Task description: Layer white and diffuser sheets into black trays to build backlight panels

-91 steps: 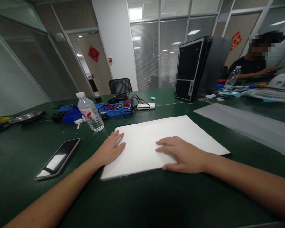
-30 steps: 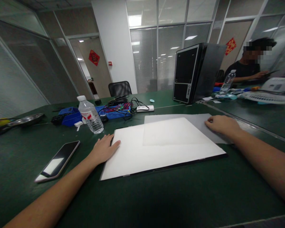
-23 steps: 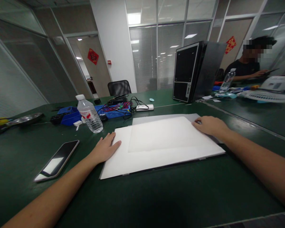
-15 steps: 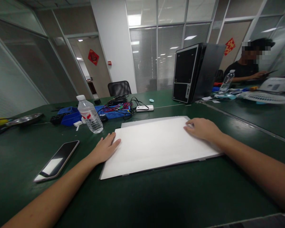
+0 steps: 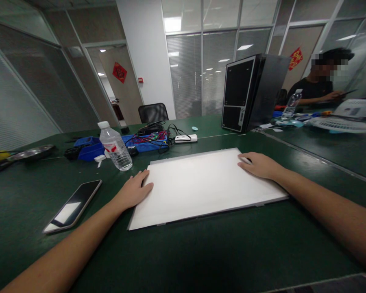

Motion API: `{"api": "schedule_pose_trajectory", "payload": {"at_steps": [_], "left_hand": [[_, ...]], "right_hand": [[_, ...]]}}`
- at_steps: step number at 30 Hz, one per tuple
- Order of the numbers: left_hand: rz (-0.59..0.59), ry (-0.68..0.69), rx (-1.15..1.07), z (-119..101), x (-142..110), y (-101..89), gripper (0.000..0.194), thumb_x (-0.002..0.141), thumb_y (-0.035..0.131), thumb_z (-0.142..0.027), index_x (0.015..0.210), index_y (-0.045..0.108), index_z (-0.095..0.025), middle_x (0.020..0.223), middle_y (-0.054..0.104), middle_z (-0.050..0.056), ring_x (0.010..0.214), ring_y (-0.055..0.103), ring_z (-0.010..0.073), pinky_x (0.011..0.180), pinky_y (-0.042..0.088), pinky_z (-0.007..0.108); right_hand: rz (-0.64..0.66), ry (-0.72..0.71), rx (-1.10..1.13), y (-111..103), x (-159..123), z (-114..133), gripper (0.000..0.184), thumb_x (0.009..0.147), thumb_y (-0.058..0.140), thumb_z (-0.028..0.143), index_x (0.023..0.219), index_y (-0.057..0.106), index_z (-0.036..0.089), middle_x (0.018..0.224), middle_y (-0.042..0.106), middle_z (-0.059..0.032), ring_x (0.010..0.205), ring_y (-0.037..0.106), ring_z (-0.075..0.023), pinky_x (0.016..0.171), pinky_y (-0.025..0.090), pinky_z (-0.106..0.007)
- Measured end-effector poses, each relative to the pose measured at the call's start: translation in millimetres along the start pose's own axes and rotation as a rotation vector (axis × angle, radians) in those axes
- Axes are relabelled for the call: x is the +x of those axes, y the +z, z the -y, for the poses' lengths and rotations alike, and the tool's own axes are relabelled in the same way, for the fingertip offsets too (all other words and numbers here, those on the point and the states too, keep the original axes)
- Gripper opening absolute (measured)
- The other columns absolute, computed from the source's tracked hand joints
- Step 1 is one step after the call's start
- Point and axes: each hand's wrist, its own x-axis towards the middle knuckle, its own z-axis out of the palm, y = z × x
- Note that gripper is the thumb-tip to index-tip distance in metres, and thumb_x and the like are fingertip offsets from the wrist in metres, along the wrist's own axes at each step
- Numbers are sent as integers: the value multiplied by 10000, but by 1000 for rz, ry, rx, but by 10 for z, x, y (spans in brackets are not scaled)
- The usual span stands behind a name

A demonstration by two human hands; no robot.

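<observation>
L hand (image 5: 134, 191) flat, fingers spread on white sheet (image 5: 201, 187) left edge | R hand (image 5: 258, 165) flat, pressed at far-right corner | sheet mid-desk (image 5: 201, 260), near front edge | best: even pressure, square edges.

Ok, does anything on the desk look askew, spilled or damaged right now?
Nothing stands out. The white panel lies flat on the green table, left hand at its left edge, right hand on its far right corner. The water bottle stands upright and capped; the phone lies flat.
</observation>
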Motion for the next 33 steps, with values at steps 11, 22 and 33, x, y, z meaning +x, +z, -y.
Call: {"api": "schedule_pose_trajectory", "payload": {"at_steps": [11, 22, 33], "left_hand": [[-8, 36, -11, 75, 24, 33, 727, 941, 394, -394, 1609, 456, -113, 1709, 393, 160, 1612, 312, 331, 1307, 252, 571], [-2, 73, 4, 75, 19, 44, 753, 992, 347, -489, 1613, 453, -78, 1711, 376, 199, 1612, 297, 365, 1310, 242, 564], [3, 114, 84, 23, -53, 101, 759, 1044, 269, -502, 1659, 368, -70, 1735, 278, 249, 1624, 222, 392, 1299, 239, 614]], "right_hand": [[26, -77, -26, 31, -40, 31, 691, 994, 439, 542, 1559, 586, 172, 1554, 592, -157, 1395, 584, -386, 1183, 446, -553], [59, -42, -52, 3, -64, 67, 681, 1022, 405, 544, 1585, 554, 190, 1594, 544, -182, 1452, 525, -415, 1156, 453, -607], [-170, 299, 598, 33, 69, -1, 540, 831, 605, 261, 1352, 711, 165, 1273, 768, -142, 1178, 724, -305, 1066, 555, -445]]}}
